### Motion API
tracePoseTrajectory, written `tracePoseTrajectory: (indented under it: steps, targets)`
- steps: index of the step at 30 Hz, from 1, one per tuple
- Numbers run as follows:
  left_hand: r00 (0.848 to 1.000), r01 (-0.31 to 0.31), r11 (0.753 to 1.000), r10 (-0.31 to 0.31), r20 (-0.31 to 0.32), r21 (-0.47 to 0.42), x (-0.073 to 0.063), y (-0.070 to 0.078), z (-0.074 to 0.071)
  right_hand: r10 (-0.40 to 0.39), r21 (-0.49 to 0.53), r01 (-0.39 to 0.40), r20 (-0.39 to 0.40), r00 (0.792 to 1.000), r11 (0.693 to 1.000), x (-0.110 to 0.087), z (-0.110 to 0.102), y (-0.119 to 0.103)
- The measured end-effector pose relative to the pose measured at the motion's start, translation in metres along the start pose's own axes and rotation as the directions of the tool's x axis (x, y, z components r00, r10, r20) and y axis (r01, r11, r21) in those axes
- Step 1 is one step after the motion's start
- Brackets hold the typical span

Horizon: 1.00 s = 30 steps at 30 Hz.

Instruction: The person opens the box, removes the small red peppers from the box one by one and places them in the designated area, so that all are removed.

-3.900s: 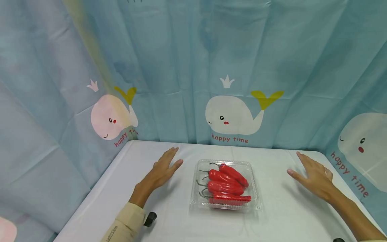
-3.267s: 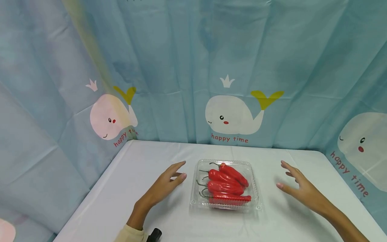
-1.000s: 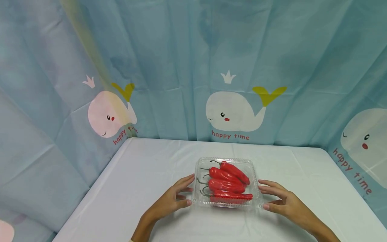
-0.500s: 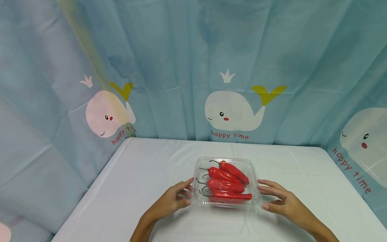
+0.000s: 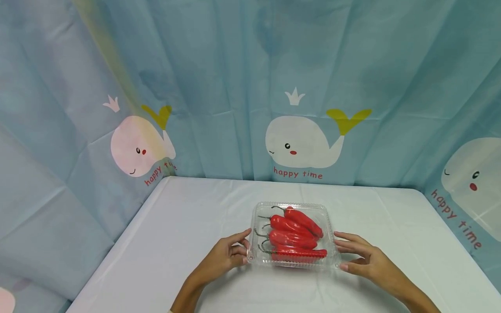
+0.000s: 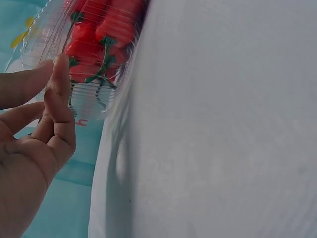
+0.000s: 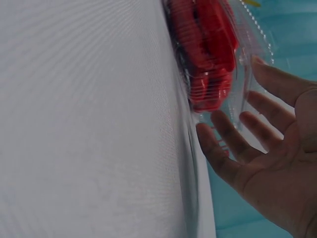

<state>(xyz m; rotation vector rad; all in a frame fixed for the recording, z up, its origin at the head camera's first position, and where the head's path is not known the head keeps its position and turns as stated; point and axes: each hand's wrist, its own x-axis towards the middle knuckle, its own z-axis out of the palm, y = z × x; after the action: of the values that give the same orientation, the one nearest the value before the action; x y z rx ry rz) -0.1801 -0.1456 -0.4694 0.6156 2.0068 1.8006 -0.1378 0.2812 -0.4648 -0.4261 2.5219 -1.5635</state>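
Observation:
A clear plastic clamshell box (image 5: 291, 262) stands on the white-covered table with several red chili peppers (image 5: 293, 239) inside, their green stems toward the left. My left hand (image 5: 220, 259) is at its left side, index fingertip at the rim and thumb by the near left corner. In the left wrist view, the fingers (image 6: 60, 119) are loosely bent and thumb and index tips overlap the box's edge. On the other side, my right hand (image 5: 373, 267) has spread, relaxed fingers along the right rim, its thumb by the near right corner. The lid lies over the peppers.
The white table (image 5: 195, 208) runs back to a light blue curtain (image 5: 219, 87) printed with whales and "happy time". More of this curtain hangs along the left and right sides.
From wide apart, both hands have moved inward to the sides of the box. Lately the left fingers have bent a little more; the right hand stays nearly still. The box has not visibly moved.

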Motion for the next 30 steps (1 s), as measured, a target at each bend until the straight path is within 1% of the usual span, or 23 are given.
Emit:
tracePoseTrajectory:
  steps: [5,12,22,30]
  targets:
    - [0.999,0.021,1.0,-0.021,-0.026,0.013,-0.0004,0.0027,0.0031,-0.007,-0.011,0.007,-0.008,1.0,1.0,-0.0004,0.0001,-0.0002]
    - [0.999,0.03,1.0,-0.03,-0.034,0.009,-0.0012,0.004,0.004,-0.008,-0.014,0.008,-0.015,1.0,1.0,-0.0006,0.0002,-0.0006]
    - [1.0,0.016,1.0,-0.016,-0.027,0.014,0.0003,0.0018,0.004,-0.021,-0.009,0.021,-0.012,1.0,1.0,0.0013,-0.0007,0.0006]
    - [1.0,0.004,1.0,-0.004,-0.026,0.01,0.0017,-0.0019,0.0035,0.001,-0.005,-0.001,-0.011,1.0,1.0,0.0012,-0.0006,-0.0003]
